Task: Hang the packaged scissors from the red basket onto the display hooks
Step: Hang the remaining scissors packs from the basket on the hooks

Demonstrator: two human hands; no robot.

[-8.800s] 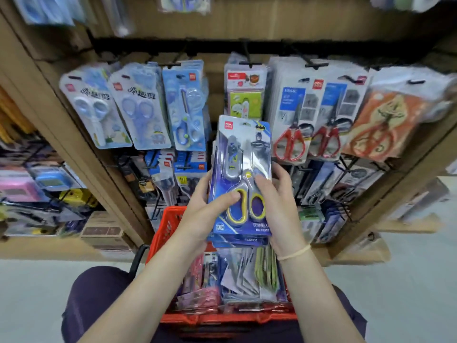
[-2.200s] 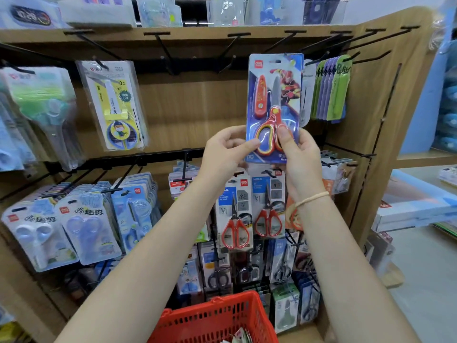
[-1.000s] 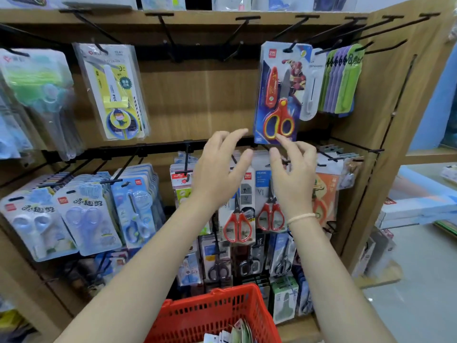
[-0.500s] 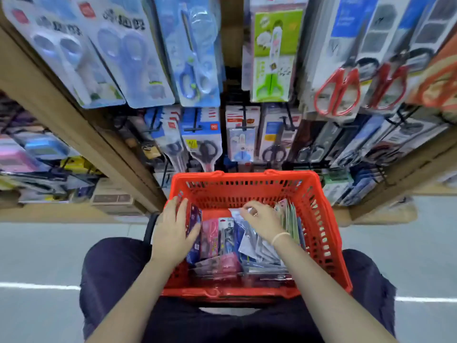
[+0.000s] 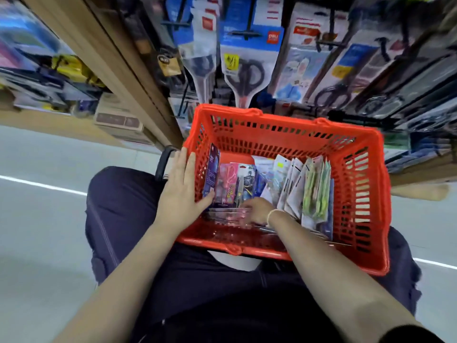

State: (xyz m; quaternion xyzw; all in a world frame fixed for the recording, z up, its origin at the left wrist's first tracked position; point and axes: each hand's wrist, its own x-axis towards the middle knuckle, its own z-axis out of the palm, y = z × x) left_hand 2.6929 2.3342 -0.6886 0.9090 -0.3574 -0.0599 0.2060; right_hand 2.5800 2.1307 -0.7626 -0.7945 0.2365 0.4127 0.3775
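Note:
The red basket rests on my lap, holding several upright scissor packs: a blue and purple pack at the left wall, a pink pack beside it, white and green packs to the right. My left hand lies flat with straight fingers against the basket's left rim, thumb touching the blue pack. My right hand reaches down among the middle packs; its fingers are hidden behind them. Display hooks with hanging black-handled scissors are above the basket.
A wooden shelf upright runs diagonally at left of the basket. Boxes sit under the left shelf. Grey floor with a white line lies on both sides. A black basket handle hangs by my left hand.
The red and blue pack went onto an upper hook and both hands let go. My view dropped to the basket; my left hand slid to the rim and my right hand dug deeper.

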